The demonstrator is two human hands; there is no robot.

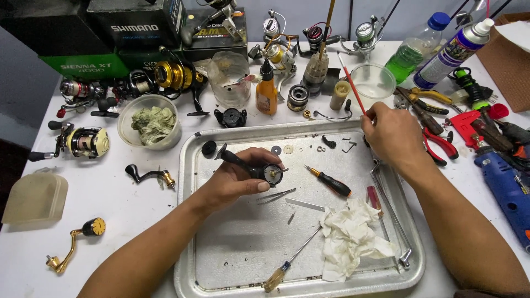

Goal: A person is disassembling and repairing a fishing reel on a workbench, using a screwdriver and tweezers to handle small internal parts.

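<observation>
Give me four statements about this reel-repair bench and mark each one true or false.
1. The left hand holds a black reel part over the metal tray. True.
2. The right hand holds a blue drill. False: it holds a thin red brush; the drill lies on the table.
3. A crumpled white tissue lies in the tray. True.
4. The small black-handled screwdriver lies outside the tray. False: it lies inside the tray.
</observation>
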